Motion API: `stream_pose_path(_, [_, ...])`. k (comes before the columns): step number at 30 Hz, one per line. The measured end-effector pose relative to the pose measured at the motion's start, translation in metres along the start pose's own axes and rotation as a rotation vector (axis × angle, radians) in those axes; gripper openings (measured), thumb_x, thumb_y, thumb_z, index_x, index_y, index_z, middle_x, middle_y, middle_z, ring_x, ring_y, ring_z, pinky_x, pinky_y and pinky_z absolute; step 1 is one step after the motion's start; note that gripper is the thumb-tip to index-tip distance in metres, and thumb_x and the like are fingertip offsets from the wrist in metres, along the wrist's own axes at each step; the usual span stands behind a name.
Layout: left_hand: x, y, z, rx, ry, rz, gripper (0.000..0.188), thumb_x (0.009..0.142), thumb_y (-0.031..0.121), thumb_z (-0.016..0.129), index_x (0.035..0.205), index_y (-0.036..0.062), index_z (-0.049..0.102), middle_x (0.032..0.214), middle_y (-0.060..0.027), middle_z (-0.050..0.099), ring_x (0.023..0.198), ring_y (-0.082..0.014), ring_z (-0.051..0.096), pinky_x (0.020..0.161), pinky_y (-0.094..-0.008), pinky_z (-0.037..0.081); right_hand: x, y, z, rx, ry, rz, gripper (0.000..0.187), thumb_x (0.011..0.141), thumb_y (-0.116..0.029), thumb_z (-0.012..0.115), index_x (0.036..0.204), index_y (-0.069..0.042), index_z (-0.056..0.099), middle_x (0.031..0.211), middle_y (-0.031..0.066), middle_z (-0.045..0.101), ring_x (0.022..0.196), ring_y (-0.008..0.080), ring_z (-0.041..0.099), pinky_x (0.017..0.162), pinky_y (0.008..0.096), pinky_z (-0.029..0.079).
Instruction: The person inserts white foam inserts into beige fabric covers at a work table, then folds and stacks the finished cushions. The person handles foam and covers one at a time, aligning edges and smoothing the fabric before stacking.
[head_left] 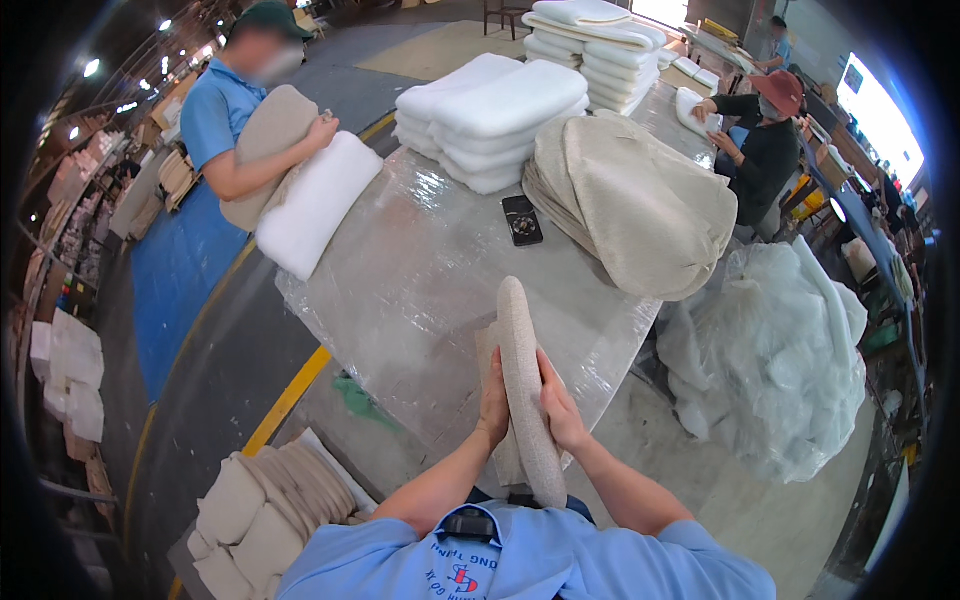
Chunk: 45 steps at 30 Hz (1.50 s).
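Observation:
A beige fabric-covered cushion (522, 380) stands on edge in front of my body, over the near end of the table (400, 290). My left hand (493, 403) presses on its left face, where a loose flap of the beige cover (486, 345) hangs beside it. Against the right face lies my right hand (562, 402), fingers stretched up along the fabric. The cushion is held between both palms. Farther up the table rests a pile of flat beige covers (635, 195), with a dark phone-like device (522, 220) left of it.
White padding stacks (490, 110) occupy the table's far side. At left, a co-worker (225, 120) holds a beige cover and white padding (320, 205). Another person (765, 140) works at far right. A bulky clear plastic bag (770, 360) stands right; beige cushions (265, 510) are piled lower left.

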<state>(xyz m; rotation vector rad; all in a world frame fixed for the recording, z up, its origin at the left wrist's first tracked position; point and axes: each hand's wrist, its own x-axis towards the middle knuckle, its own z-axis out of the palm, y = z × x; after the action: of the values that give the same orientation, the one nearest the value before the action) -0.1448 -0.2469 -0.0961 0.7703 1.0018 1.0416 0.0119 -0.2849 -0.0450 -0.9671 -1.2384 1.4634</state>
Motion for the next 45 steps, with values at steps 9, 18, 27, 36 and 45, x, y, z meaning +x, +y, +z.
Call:
stream_pose_path(9, [0.04, -0.027, -0.008, -0.083, -0.019, 0.213, 0.078, 0.114, 0.055, 0.028, 0.17, 0.003, 0.017, 0.176, -0.0163, 0.023, 0.161, -0.0295, 0.025, 0.13, -0.0383, 0.02, 0.071, 0.072, 0.004, 0.29, 0.155, 0.173, 0.073, 0.114, -0.057, 0.035, 0.168, -0.01, 0.024, 0.167, 0.0103, 0.036, 0.151, 0.022, 0.038, 0.125, 0.0362, 0.03])
stream_pose_path(18, [0.045, -0.043, -0.017, 0.351, 0.04, 0.308, 0.079, 0.113, 0.056, 0.027, 0.17, 0.0011, 0.018, 0.174, -0.019, 0.028, 0.161, -0.0314, 0.026, 0.13, -0.0377, 0.02, 0.051, 0.149, -0.016, 0.582, 0.343, 0.459, 0.067, 0.114, -0.052, 0.041, 0.166, -0.01, 0.034, 0.146, 0.0099, 0.061, 0.126, 0.0192, 0.063, 0.109, 0.0348, 0.052])
stream_pose_path(27, [0.044, 0.037, -0.063, -0.418, 0.092, -0.163, 0.079, 0.111, 0.064, 0.036, 0.158, 0.001, 0.045, 0.154, -0.017, 0.055, 0.137, -0.0282, 0.056, 0.117, -0.0396, 0.043, 0.083, 0.035, 0.026, -0.401, 0.053, -0.041, 0.062, 0.112, -0.037, 0.046, 0.163, 0.0, 0.038, 0.169, 0.0156, 0.04, 0.156, 0.0324, 0.038, 0.129, 0.0379, 0.028])
stream_pose_path(36, [-0.045, 0.037, -0.143, -0.226, 0.442, -0.149, 0.06, 0.102, 0.025, 0.074, 0.152, 0.0, 0.049, 0.14, -0.0105, 0.064, 0.123, -0.024, 0.063, 0.105, -0.0394, 0.05, 0.104, 0.062, 0.123, -1.244, -0.284, -0.177, 0.072, 0.111, -0.043, 0.043, 0.167, -0.002, 0.026, 0.176, 0.014, 0.024, 0.164, 0.0288, 0.019, 0.132, 0.0533, 0.012])
stream_pose_path(45, [-0.004, 0.056, -0.123, 1.422, 0.508, 0.29, 0.066, 0.103, 0.028, 0.063, 0.158, -0.0009, 0.042, 0.165, -0.0266, 0.037, 0.153, -0.0437, 0.035, 0.127, -0.0543, 0.027, 0.15, 0.067, 0.055, -1.107, 0.124, 0.024, 0.073, 0.105, -0.035, 0.058, 0.165, -0.003, 0.032, 0.169, 0.0198, 0.037, 0.147, 0.0332, 0.048, 0.121, 0.0488, 0.037])
